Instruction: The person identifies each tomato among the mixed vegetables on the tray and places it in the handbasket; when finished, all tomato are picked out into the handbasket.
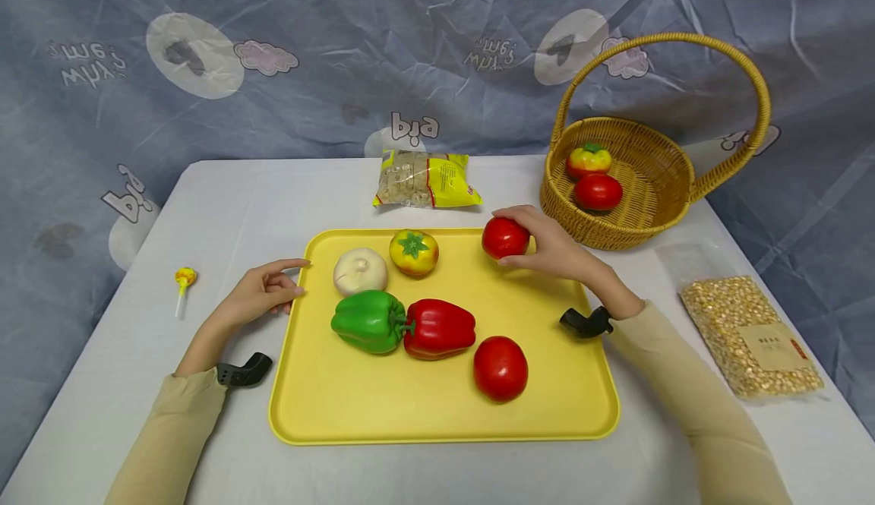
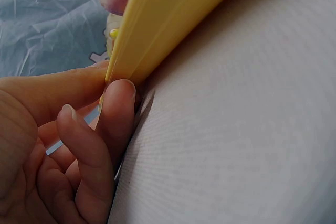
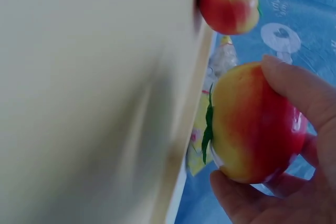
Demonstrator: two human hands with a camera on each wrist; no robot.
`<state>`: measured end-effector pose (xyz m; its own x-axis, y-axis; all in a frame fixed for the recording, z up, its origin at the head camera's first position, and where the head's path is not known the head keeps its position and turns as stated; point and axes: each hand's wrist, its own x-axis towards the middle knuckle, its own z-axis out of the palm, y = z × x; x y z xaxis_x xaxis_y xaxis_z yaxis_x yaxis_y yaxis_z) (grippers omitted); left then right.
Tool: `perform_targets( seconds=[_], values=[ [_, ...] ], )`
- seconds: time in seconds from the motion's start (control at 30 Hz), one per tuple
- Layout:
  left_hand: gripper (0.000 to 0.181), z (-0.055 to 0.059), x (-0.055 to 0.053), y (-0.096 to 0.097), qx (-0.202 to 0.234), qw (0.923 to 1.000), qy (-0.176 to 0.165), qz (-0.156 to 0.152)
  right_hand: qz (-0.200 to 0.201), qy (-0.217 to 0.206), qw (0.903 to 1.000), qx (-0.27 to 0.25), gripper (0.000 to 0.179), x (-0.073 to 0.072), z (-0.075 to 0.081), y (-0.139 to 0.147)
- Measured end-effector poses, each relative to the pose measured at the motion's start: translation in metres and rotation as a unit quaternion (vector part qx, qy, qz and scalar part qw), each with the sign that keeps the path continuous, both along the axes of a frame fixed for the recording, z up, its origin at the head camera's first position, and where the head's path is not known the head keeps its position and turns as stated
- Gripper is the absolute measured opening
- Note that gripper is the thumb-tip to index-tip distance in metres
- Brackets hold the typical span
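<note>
My right hand (image 1: 547, 243) holds a toy tomato (image 1: 504, 238) between thumb and fingers over the far right part of the yellow tray (image 1: 396, 414). In the right wrist view, the tomato's green calyx (image 3: 208, 129) faces the tray, with a gap between them. At the tray's left rim, my left hand (image 1: 256, 292) pinches the edge, fingertips (image 2: 119, 95) on its outer side. On the tray lie a white garlic bulb (image 1: 360, 271), a yellow tomato with green calyx (image 1: 414, 253), a green bell pepper (image 1: 368, 321), a red bell pepper (image 1: 440, 329) and another red tomato (image 1: 500, 369).
Behind the right hand stands a wicker basket (image 1: 615, 235) with a tall handle, holding two tomatoes (image 1: 598, 191). A yellow snack bag (image 1: 427, 180) lies behind the tray. A lollipop (image 1: 184, 281) is at left, a bag of corn kernels (image 1: 748, 338) at right.
</note>
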<state>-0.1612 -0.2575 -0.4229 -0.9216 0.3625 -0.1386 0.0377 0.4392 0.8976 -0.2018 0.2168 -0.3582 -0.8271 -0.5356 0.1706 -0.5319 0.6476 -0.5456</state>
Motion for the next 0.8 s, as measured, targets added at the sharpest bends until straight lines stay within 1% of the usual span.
perform_targets(
  seconds=[0.13, 0.27, 0.33, 0.43, 0.53, 0.63, 0.8],
  values=[
    [0.051, 0.000, -0.001, 0.000, -0.006, 1.0000, 0.000, 0.003, -0.024, 0.029, 0.9992, -0.013, 0.067, 0.000, 0.008, 0.016],
    [0.051, 0.000, -0.001, 0.000, -0.008, 1.0000, -0.001, 0.004, -0.062, 0.041, 0.9967, -0.032, 0.069, 0.000, 0.017, 0.035],
    [0.051, -0.001, -0.002, -0.001, -0.008, 1.0000, 0.000, 0.002, -0.079, 0.042, 0.9949, -0.046, 0.069, -0.001, 0.023, 0.043],
    [0.051, -0.002, -0.002, -0.001, -0.006, 1.0000, 0.002, 0.005, -0.109, 0.044, 0.9916, -0.053, 0.068, -0.003, 0.029, 0.055],
    [0.051, -0.003, -0.002, -0.002, -0.008, 0.9999, -0.001, 0.006, -0.138, 0.027, 0.9882, -0.059, 0.068, -0.004, 0.035, 0.064],
    [0.051, -0.004, -0.002, -0.003, -0.010, 0.9999, -0.002, 0.007, -0.163, -0.003, 0.9844, -0.065, 0.069, -0.005, 0.039, 0.071],
    [0.050, -0.004, -0.002, -0.002, -0.010, 0.9999, -0.003, 0.006, -0.199, -0.054, 0.9762, -0.066, 0.068, -0.011, 0.041, 0.084]
  ],
)
